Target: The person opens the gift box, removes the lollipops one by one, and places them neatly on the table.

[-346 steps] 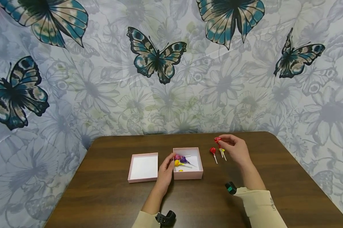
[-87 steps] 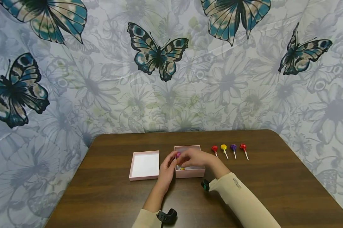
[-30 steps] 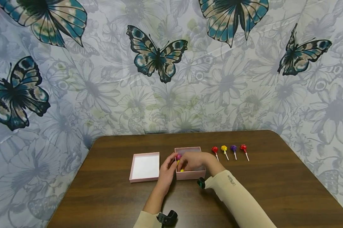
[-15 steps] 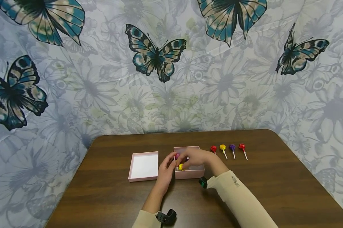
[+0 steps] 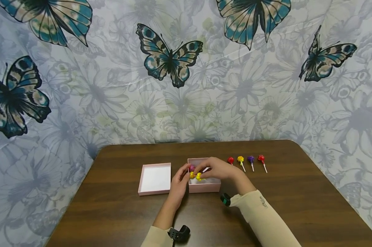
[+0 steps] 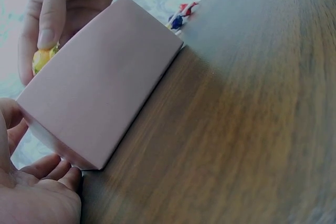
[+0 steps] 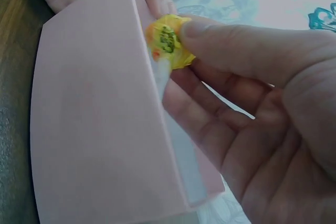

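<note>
My right hand (image 5: pixel 218 168) pinches a yellow-wrapped lollipop (image 7: pixel 170 40) by its head, just over the open pink box (image 5: pixel 205 188). In the right wrist view the thumb presses the wrapper and part of the white stick shows. My left hand (image 5: pixel 178 181) holds the box's left wall, with fingers against its outside in the left wrist view (image 6: pixel 47 192). Inside the box, near that wall, lie a pink-purple lollipop (image 5: pixel 191 168) and another yellow lollipop (image 5: pixel 192 175). The rest of the inside is partly hidden by my right hand.
Right of the box, a row of lollipops lies on the wooden table (image 5: pixel 117 219): red (image 5: pixel 230 160), yellow (image 5: pixel 240 159), purple (image 5: pixel 250 159) and red (image 5: pixel 261 158). The pink-edged lid (image 5: pixel 155 193) lies left of the box. A butterfly-patterned cloth (image 5: pixel 111 103) hangs behind.
Since 11.5 s ago, yellow, purple and red lollipops have been lined up on the table. Over the last second, my right hand has lifted a yellow lollipop from inside the box. My left hand stays.
</note>
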### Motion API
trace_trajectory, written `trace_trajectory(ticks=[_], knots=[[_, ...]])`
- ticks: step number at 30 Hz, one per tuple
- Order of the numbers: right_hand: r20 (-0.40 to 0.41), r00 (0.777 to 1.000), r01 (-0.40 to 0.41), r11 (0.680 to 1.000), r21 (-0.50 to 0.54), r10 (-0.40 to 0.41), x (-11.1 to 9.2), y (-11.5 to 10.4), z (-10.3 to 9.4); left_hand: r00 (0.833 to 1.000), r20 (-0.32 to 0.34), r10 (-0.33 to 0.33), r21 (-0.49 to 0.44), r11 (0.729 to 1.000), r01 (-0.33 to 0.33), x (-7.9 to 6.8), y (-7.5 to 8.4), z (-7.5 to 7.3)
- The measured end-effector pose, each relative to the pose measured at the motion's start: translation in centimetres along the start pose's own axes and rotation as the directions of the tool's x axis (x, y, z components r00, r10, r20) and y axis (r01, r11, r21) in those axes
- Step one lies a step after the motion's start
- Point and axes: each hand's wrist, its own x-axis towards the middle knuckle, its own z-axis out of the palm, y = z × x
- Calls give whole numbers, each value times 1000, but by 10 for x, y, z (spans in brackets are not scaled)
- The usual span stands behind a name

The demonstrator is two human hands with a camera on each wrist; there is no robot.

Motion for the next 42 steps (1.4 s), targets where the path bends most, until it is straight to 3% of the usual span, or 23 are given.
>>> trace_trajectory(ticks=[4,12,18,27,35,42], knots=[[-49,999,10,1000,30,-8,-6,0,-1,1000,9,2,-2,1000,-2,0,-1,-1],[-155,986,-58,998,36,63,-19,1,-3,1000,5,-3,1,1000,3,-2,-1,0],[-249,967,-34,998,55,47,-27,4,-3,1000,-11,-18,13,1000,18,-3,-1,0],[-402,914,30,981,193,51,-45,-2,-15,1000,-13,3,41,999,-2,-3,-2,0],[-498,864,31,982,187,68,-62,-2,-28,1000,-12,-8,21,1000,8,0,0,0],[-582,806,46,971,234,102,-75,-3,-35,1000,-11,-25,30,999,25,-1,2,0]])
